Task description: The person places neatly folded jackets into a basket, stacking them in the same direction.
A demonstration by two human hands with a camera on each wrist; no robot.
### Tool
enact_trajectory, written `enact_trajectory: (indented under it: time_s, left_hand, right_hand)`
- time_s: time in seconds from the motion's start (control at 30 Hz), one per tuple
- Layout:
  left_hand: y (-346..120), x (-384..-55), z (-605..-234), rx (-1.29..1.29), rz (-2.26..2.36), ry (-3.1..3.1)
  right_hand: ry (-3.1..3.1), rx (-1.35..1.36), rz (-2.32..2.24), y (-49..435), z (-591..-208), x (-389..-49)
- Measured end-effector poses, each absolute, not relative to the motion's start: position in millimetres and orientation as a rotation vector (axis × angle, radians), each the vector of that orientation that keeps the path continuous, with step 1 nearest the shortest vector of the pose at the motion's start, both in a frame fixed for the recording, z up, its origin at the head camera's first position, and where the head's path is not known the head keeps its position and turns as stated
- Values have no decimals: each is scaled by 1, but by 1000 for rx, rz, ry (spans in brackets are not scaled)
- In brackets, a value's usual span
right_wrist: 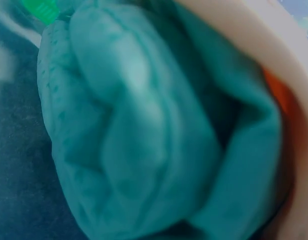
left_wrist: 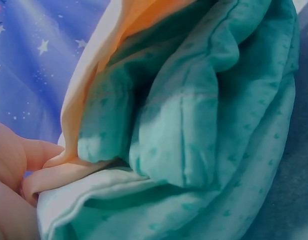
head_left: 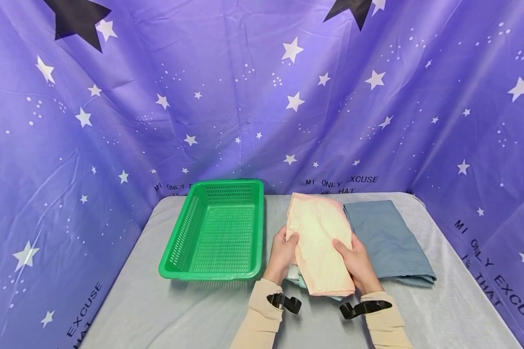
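Note:
Both hands hold a pale peach folded cloth (head_left: 320, 242) by its long sides, in the middle of the head view. On its left edge, my left hand (head_left: 281, 254) pinches the fabric, thumb on top. My right hand (head_left: 357, 261) grips the opposite edge, its thumb lying over the cloth. Beneath the peach layer is a folded teal cloth (left_wrist: 184, 140) with small printed marks and stitched seams, mostly hidden from the head. The right wrist view shows its rolled teal folds (right_wrist: 138, 125) close up, with the peach edge (right_wrist: 244, 30) above.
To the left stands a green plastic basket (head_left: 262, 232) with perforated walls and nothing inside. A folded blue-grey cloth (head_left: 388, 240) lies at the right, next to the right hand. All rest on a table with a light grey cover (head_left: 135, 291); purple star-patterned curtains (head_left: 227, 116) enclose it.

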State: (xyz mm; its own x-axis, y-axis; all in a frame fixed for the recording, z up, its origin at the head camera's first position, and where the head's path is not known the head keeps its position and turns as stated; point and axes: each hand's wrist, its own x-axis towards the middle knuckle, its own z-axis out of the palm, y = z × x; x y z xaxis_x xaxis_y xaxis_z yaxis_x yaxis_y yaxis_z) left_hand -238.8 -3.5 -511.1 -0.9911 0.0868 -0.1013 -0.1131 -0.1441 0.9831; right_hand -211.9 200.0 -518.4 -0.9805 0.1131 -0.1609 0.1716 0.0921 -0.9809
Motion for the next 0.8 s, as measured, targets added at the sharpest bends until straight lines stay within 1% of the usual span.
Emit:
enact_trajectory:
  time_s: [0.43,0.8]
  left_hand:
    - [-10,-237,-497,-41,2269,2015]
    - [-18,-238,-481,-1,2272,2034]
  right_hand:
    - [2293,243,-2078,194,-508,-211]
    - [2317,165,-2083,190,-493,-212]
